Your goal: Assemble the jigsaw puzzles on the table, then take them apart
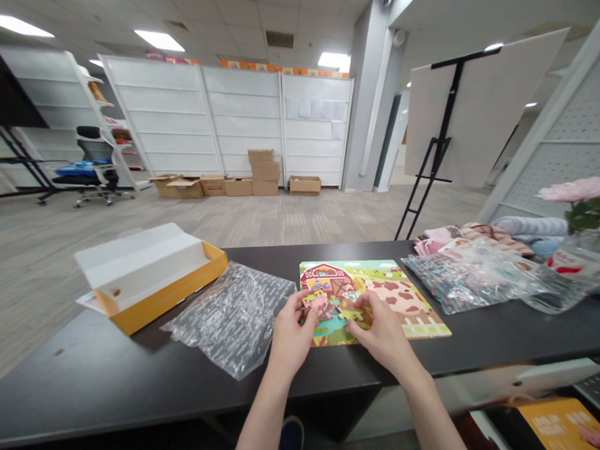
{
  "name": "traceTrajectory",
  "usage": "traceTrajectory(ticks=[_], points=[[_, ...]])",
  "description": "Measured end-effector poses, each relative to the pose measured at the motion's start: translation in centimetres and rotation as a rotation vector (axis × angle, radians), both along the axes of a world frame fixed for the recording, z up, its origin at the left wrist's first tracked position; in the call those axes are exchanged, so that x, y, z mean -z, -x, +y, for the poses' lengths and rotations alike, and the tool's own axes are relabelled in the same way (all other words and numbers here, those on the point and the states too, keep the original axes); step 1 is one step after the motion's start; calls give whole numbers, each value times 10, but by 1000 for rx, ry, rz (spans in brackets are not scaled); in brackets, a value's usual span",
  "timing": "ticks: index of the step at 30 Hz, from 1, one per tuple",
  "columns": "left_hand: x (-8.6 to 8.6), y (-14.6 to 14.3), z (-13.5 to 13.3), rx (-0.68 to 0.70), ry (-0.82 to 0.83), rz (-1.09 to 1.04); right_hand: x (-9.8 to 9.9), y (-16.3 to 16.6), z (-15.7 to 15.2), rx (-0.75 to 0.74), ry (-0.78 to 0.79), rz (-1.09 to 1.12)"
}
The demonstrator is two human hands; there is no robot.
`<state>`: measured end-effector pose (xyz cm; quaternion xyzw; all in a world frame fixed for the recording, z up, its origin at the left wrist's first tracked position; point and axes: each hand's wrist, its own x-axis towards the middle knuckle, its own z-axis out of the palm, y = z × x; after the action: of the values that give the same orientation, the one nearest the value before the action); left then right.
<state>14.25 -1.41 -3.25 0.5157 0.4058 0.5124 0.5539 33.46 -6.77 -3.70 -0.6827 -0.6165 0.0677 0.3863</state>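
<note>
A colourful farm jigsaw puzzle with a red barn and a spotted cow lies flat on the black table. My left hand rests on the puzzle's left part, fingers curled and pinching a pinkish puzzle piece. My right hand sits just right of it, fingertips closed on a yellow-green puzzle piece at the puzzle's lower middle. The two hands almost touch.
An empty clear plastic bag lies left of the puzzle, and an open yellow box beyond it. Bagged items, folded cloths and a pink flower crowd the table's right end. An easel stands behind.
</note>
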Motion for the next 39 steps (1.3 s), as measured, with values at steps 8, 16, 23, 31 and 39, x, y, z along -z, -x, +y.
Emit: traceTrajectory(ticks=[8,16,23,31,39], points=[[5,0,0,37,-44,80,-2,-1,-2,-53,-136,336],[1,-8,-6,205,-64,108,-7,18,-8,-245,-232,177],[-2,-4,-4,103,-28,-62,-19,-17,-19,-225,-109,-20],[-26,-4,-11,129,397,-557,-14,-18,-33,-123,60,-262],[-31,-6,-6,232,683,-900,-13,-6,-32,-66,53,-314]])
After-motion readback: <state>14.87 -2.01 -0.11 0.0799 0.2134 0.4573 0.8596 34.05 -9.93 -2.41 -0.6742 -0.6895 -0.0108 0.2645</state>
